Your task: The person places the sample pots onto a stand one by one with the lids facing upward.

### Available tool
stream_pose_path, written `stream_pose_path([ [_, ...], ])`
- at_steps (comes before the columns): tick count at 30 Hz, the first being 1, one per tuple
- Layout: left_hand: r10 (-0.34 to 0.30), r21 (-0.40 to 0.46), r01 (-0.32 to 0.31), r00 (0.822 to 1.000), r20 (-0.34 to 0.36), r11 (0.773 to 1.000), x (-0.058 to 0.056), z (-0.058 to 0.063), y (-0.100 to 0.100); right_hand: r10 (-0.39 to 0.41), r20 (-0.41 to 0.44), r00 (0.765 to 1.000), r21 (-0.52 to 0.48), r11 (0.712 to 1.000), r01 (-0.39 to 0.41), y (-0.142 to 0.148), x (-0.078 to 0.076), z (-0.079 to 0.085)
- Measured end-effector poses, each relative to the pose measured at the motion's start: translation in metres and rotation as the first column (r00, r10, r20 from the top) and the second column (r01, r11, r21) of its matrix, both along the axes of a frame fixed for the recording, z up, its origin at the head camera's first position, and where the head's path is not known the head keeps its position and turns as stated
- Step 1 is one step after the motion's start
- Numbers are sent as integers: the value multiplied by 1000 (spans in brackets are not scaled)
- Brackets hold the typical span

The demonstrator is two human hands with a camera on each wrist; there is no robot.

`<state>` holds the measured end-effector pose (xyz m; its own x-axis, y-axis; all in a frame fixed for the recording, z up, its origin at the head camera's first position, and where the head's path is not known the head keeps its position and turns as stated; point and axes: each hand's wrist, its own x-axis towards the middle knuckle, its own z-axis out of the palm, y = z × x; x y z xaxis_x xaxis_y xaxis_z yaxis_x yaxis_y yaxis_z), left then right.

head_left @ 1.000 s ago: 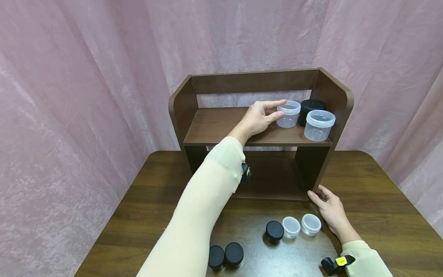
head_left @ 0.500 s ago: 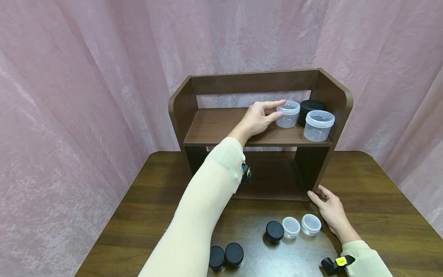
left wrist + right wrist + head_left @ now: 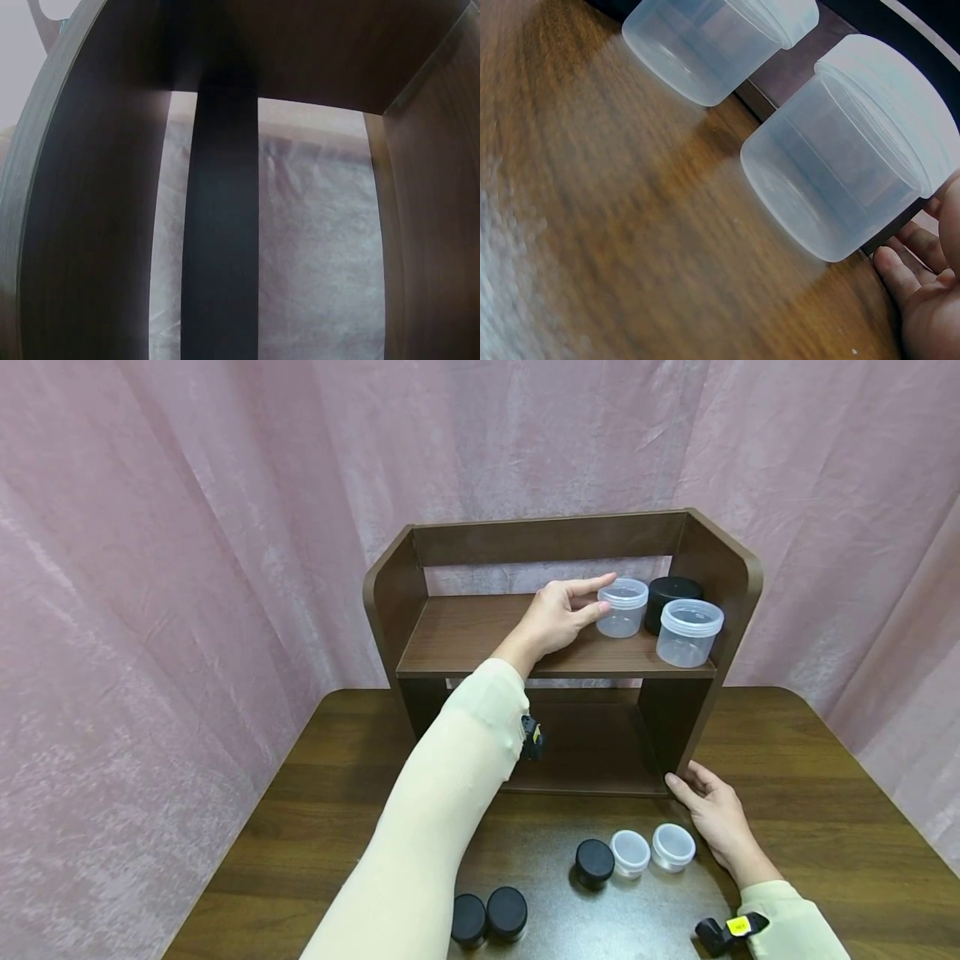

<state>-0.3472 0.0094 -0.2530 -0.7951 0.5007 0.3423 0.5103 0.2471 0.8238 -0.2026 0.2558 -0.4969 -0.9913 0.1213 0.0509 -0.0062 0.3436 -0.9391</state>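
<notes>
In the head view my left hand (image 3: pixel 557 617) reaches onto the upper board of a dark brown wooden shelf (image 3: pixel 465 631). Its thumb and index finger hold the left side of a clear plastic jar (image 3: pixel 621 617) with a translucent screw lid, upright on that board. A black-lidded jar (image 3: pixel 670 597) and another clear jar (image 3: pixel 686 639) stand to its right. Low on the right, my right hand (image 3: pixel 716 818) grips the front bottom corner of the shelf's side panel, thumb in front, fingers along the outer side. The left wrist view shows the shelf's lower compartment (image 3: pixel 217 225), without the hand's fingers.
Before the shelf, on the wooden table (image 3: pixel 285 827), stand a black-lidded jar (image 3: pixel 595 863) and two small clear jars, one (image 3: pixel 630 853) beside the other (image 3: pixel 672 847). Two more black-lidded jars (image 3: pixel 507 912) sit near my left sleeve. A pink curtain (image 3: pixel 225 527) hangs behind.
</notes>
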Motion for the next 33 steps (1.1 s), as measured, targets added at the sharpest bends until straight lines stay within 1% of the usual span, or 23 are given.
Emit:
stream_pose_path([
  [9, 22, 76, -24, 999, 29, 997, 2, -1, -1, 7, -9, 1000, 2, 1000, -7, 0, -1, -3],
  [13, 28, 104, -32, 999, 34, 994, 3, -1, -2, 9, 2, 1000, 9, 1000, -9, 1, -2, -3],
  [15, 35, 117, -38, 999, 25, 992, 4, 0, -3, 7, 13, 1000, 19, 1000, -7, 1, -2, -3],
  [18, 64, 125, -63, 998, 0, 990, 5, 1, -4, 7, 22, 1000, 18, 1000, -7, 2, -2, -2],
  [23, 105, 135, -98, 994, -43, 986, 8, 2, -5, 9, 15, 1000, -3, 1000, -9, 2, -1, -1],
  [27, 110, 139, -101, 993, -54, 985, 11, 1, -7, 14, 8, 1000, -5, 1000, -14, 2, 0, -1],
  [29, 104, 140, -95, 992, -66, 986, 13, 1, -7, 12, 3, 1000, -3, 1000, -12, 1, -1, -1],
  [33, 88, 145, -78, 994, -65, 986, 17, 2, -9, 1, -6, 1000, -7, 1000, -1, 1, -2, -2],
])
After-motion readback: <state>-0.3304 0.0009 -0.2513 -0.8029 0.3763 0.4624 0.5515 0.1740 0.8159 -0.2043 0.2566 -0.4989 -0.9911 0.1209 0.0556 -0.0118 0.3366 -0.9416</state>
